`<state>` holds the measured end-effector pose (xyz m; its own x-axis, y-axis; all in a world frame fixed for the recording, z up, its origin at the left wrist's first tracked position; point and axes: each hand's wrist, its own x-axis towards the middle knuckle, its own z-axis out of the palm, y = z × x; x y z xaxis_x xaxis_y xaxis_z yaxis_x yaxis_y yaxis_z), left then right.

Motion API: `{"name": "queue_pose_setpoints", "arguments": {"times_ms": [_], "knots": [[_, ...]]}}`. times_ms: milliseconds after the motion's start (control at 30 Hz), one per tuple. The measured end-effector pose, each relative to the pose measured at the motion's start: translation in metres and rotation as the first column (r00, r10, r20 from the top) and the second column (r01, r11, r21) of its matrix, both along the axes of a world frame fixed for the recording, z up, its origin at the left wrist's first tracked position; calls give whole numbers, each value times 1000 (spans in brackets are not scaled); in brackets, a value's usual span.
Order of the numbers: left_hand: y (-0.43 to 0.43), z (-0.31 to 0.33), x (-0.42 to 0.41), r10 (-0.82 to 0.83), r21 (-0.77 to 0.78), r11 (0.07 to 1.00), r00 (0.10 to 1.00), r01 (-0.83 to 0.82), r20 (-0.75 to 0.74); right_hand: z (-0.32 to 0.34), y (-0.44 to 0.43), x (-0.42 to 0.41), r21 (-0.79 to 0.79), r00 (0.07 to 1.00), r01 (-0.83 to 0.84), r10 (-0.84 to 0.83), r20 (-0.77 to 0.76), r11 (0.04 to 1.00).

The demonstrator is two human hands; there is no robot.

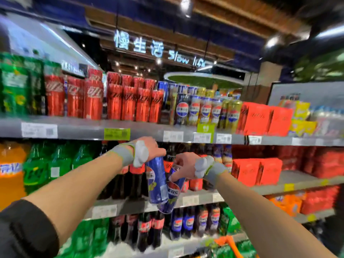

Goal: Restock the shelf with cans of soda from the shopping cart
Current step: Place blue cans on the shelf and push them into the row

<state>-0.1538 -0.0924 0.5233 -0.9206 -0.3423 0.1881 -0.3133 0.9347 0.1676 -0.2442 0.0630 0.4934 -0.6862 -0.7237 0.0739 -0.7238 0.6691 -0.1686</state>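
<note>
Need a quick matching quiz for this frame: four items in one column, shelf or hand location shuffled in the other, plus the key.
Items:
1. blue soda can
2. second blue can
3. red cans
4. orange bottle

Places:
A. top shelf, left of the blue and gold cans
B. held by its top in the left hand
C. far left, under the top shelf
D. held by its top in the right hand, tilted, lower end behind the other held can

Pairs: 1-B, 2-D, 3-A, 4-C
</note>
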Motion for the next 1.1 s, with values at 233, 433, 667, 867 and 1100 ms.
{"name": "queue_pose_setpoints", "arguments": {"times_ms": [233, 433, 667, 867, 1100], "knots": [[8, 67, -30, -11, 50, 999, 996, 16, -89, 60, 21, -17, -88, 1000, -28, 27, -7, 996], [24, 131, -55, -33, 32, 999, 959, 44, -280, 120, 54, -43, -244, 1000, -12, 15, 12, 970], [33, 197, -79, 20, 12, 1000, 889, -16, -458, 194, 82, -79, -474, 999, 0, -22, -41, 881], [39, 206, -106, 109, -51, 988, 903, -144, -417, 228, 76, -110, -485, 988, -60, -19, -156, 872], [34, 190, -124, 139, -78, 983, 952, -166, -274, 218, 56, -128, -450, 980, -99, 8, -199, 887]]}}
